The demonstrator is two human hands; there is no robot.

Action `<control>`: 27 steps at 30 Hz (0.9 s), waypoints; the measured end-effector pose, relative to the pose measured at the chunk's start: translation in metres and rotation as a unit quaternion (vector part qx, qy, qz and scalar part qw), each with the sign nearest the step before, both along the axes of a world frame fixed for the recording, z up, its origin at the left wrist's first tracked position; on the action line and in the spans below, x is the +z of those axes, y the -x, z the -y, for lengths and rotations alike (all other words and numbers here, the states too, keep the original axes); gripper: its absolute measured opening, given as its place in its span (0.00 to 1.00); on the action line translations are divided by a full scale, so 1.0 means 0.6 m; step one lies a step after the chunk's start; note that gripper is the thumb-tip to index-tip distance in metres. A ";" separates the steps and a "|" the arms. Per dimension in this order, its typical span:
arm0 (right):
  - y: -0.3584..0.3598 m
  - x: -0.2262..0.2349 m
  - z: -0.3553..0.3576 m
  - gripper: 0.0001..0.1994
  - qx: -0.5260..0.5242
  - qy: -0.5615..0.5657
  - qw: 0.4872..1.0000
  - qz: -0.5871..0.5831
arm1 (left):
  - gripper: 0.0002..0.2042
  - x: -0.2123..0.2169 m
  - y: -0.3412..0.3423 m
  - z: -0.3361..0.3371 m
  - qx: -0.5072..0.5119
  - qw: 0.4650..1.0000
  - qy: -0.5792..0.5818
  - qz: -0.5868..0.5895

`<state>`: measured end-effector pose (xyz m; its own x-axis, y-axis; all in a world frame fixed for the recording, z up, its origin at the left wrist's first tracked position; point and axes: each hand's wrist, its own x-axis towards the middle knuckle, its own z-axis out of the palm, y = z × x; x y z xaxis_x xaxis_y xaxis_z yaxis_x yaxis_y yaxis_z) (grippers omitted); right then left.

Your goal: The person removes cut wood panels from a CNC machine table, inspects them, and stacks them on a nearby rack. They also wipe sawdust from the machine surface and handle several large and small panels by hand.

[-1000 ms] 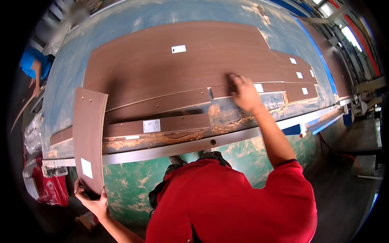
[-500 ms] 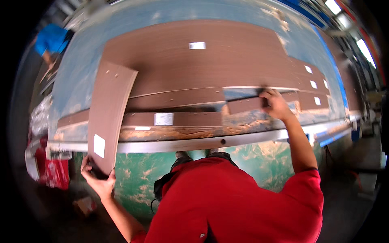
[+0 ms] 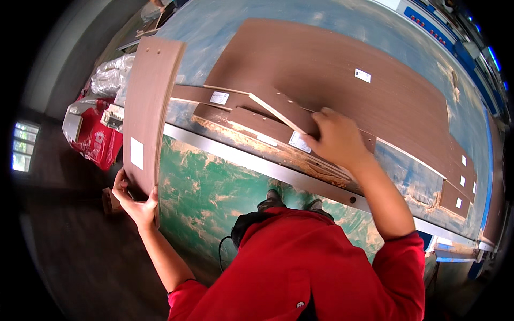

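Note:
My left hand [image 3: 138, 202] is closed around the near end of a long brown wood panel [image 3: 150, 101] bearing a white label. That panel stands out over the table's left side, its far end pointing away from me. In my right hand [image 3: 340, 140] is the right end of a short brown strip [image 3: 281, 107], its pale cut edge facing me. The strip lies slantwise above other brown strips [image 3: 262, 122], and I cannot tell whether it touches them. Behind it spreads a large brown board [image 3: 326, 64] with a white label.
Sawdust covers parts of the blue table; a metal rail [image 3: 241, 160] runs along its near edge. Red and clear plastic bags [image 3: 101, 134] sit at the left. Small labelled pieces [image 3: 455, 198] lie at the right. Green floor [image 3: 214, 187] shows below.
My right hand has carried the short strip leftward from the table's right part. The long panel in my left hand has swung left, away from the strips. The view has turned left.

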<state>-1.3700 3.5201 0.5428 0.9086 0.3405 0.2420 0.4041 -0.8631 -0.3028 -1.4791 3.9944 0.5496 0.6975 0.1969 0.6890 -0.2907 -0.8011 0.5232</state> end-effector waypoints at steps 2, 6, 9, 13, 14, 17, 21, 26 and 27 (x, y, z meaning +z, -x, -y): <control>-0.038 -0.037 -0.041 0.27 0.022 0.033 0.996 -0.082 | 0.40 -0.005 0.003 -0.002 -0.006 1.000 0.006 0.002; -0.029 -0.074 -0.052 0.30 0.052 -0.010 0.996 -0.066 | 0.41 -0.027 0.034 -0.011 0.016 0.999 0.033 -0.014; -0.027 -0.079 -0.038 0.31 0.062 -0.021 0.995 -0.075 | 0.42 -0.040 0.042 -0.014 0.026 0.997 0.054 -0.038; -0.027 -0.083 -0.057 0.32 0.046 0.036 0.991 -0.123 | 0.42 -0.059 0.042 -0.022 0.023 0.997 0.063 -0.039; -0.024 -0.083 -0.064 0.32 0.047 0.059 0.991 -0.111 | 0.42 -0.062 0.044 -0.024 0.023 0.997 0.059 -0.041; -0.019 -0.085 -0.066 0.32 0.021 0.002 0.995 -0.100 | 0.41 -0.060 0.038 -0.015 0.019 0.996 0.072 -0.047; -0.014 -0.075 -0.064 0.31 0.025 -0.034 0.992 -0.116 | 0.41 -0.068 0.031 -0.009 0.005 0.994 0.098 -0.048; -0.014 -0.097 -0.051 0.33 0.005 -0.073 0.988 -0.135 | 0.40 -0.080 0.025 -0.010 -0.011 0.994 0.100 -0.049; -0.018 -0.099 -0.048 0.33 0.010 -0.075 0.987 -0.140 | 0.40 -0.084 0.024 -0.009 -0.011 0.993 0.102 -0.049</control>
